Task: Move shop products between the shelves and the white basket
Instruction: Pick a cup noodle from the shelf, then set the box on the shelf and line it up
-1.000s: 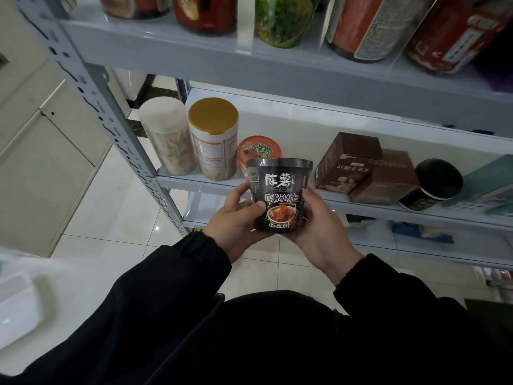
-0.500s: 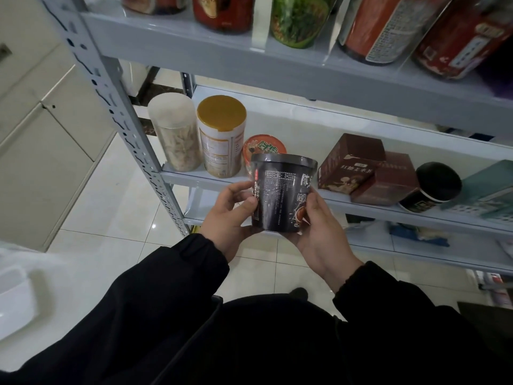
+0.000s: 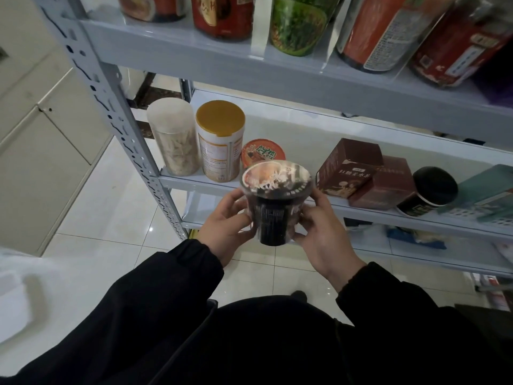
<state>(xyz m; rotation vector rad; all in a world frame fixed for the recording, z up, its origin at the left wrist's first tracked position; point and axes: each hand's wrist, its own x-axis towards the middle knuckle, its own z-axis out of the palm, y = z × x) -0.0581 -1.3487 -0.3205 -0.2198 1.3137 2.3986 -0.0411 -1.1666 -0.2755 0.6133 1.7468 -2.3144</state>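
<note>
A black instant noodle cup (image 3: 273,215) with a printed lid is held in front of the middle shelf (image 3: 194,180), tilted so its lid faces me. My left hand (image 3: 224,226) grips its left side. My right hand (image 3: 322,234) grips its right side and base. A corner of the white basket (image 3: 11,309) shows at the lower left edge.
On the middle shelf stand a clear jar (image 3: 175,140), a gold-lidded can (image 3: 220,140), a red noodle bowl (image 3: 262,152), two brown boxes (image 3: 348,168), a black-lidded cup (image 3: 429,191) and a teal box (image 3: 488,190). Large jars fill the top shelf (image 3: 277,68). A grey upright post (image 3: 116,120) stands left.
Both hands have turned the cup round and tipped its top toward me, so the lid now shows instead of the label. The view has moved slightly closer to the shelf.
</note>
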